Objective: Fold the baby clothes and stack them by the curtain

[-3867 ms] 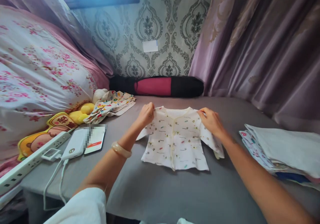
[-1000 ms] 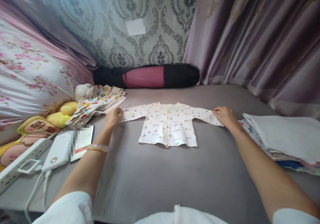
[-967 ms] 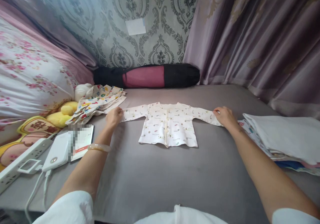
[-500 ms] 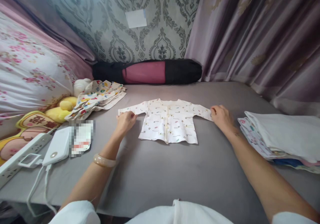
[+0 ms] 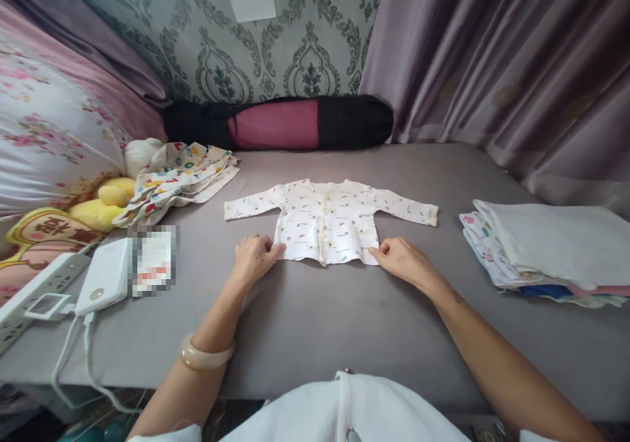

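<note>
A small white baby shirt (image 5: pixel 327 222) with a scattered print and a buttoned front lies flat on the grey sheet, both sleeves stretched out sideways. My left hand (image 5: pixel 256 257) is closed at the shirt's lower left corner, thumb and fingers pinching the hem. At the lower right corner, my right hand (image 5: pixel 401 258) pinches the hem in the same way. A pale bangle (image 5: pixel 205 353) circles my left wrist.
Folded clothes (image 5: pixel 551 245) are stacked at the right. To the left lie a crumpled patterned garment (image 5: pixel 172 182), yellow plush toys (image 5: pixel 105 205), a white power bank (image 5: pixel 104 274) with cables and a power strip (image 5: pixel 42 291). A black and pink roll (image 5: pixel 275 123) rests along the wall.
Both hands have left the sleeve cuffs and come inward and toward me to the shirt's bottom corners. The shirt stays spread out. The camera view has tilted down slightly.
</note>
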The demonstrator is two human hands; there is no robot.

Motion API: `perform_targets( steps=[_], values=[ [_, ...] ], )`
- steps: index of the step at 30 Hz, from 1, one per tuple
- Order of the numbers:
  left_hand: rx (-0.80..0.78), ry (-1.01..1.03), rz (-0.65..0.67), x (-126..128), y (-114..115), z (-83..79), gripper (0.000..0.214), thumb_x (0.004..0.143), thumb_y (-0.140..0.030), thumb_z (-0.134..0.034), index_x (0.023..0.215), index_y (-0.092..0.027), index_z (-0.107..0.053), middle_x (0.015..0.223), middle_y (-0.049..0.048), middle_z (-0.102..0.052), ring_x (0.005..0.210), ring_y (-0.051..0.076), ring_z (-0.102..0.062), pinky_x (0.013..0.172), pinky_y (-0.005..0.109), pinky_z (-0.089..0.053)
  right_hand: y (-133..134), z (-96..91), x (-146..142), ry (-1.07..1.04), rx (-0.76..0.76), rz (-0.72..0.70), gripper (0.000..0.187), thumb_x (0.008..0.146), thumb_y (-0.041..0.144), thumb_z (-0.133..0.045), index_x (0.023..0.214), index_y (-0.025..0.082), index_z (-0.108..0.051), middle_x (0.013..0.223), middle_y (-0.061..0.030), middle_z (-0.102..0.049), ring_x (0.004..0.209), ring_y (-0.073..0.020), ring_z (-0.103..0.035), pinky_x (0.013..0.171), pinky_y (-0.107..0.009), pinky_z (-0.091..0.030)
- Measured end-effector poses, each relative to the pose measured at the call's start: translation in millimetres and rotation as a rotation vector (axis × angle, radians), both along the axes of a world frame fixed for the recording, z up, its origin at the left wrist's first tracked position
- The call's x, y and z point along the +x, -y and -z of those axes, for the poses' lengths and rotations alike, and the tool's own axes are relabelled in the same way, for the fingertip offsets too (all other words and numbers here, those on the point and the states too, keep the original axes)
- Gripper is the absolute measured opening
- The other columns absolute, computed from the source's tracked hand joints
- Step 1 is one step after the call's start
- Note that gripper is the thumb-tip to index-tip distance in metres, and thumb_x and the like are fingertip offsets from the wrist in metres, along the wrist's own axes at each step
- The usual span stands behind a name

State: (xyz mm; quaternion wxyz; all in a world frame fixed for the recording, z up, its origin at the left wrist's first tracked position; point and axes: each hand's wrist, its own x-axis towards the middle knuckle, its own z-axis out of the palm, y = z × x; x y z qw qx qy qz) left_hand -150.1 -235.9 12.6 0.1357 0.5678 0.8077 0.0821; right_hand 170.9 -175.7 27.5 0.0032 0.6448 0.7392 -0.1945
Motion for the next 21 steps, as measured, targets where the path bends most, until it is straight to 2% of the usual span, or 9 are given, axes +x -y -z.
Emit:
perform_targets(
  steps=[9, 15, 18, 21],
  values=[
    [-0.019, 0.104, 0.011, -18, 1, 0.7, 0.039, 0.081, -0.054, -0.052, 0.068, -0.018, -0.06, 0.072, 0.0038, -0.062, 0.076, 0.021, -0.056, 0.063, 0.029, -0.033, -4, 1.0, 12, -0.069, -0.064, 0.041, 0.032, 0.081, 0.049, -0.055, 0.064, 0.022, -0.058, 0.062, 0.0003, -0.064, 0.059, -0.0149, -0.056, 0.05, -0.024, -0.029],
    [-0.063, 0.107, -0.004, -22, 2, -0.8, 0.035, 0.083, -0.052, -0.054, 0.073, -0.019, -0.06, 0.079, 0.005, -0.063, 0.08, 0.023, -0.057, 0.067, 0.031, -0.037, -2, -4.4, 15, -0.064, -0.04, 0.004, 0.033, 0.083, 0.046, -0.054, 0.061, 0.022, -0.053, 0.058, 0.0014, -0.059, 0.055, -0.0135, -0.054, 0.05, -0.024, -0.03],
    [0.069, 0.019, -0.002, -17, 4, 1.0, 0.029, 0.083, -0.047, -0.057, 0.089, -0.019, -0.061, 0.095, 0.0081, -0.065, 0.092, 0.027, -0.057, 0.077, 0.036, -0.041, -1, -7.5, 13, -0.012, 0.024, -0.007, 0.03, 0.085, 0.045, -0.055, 0.065, 0.022, -0.054, 0.062, 0.0005, -0.06, 0.06, -0.0156, -0.057, 0.052, -0.025, -0.033],
    [0.324, -0.045, 0.147, -2, 1, 3.8, 0.028, 0.087, -0.039, -0.055, 0.108, -0.02, -0.057, 0.113, 0.0121, -0.061, 0.105, 0.029, -0.055, 0.088, 0.043, -0.043, -2, -8.9, 3, 0.022, 0.215, -0.054, 0.022, 0.09, 0.04, -0.053, 0.08, 0.022, -0.06, 0.083, -0.0051, -0.066, 0.081, -0.0211, -0.063, 0.065, -0.028, -0.042]
  ],
)
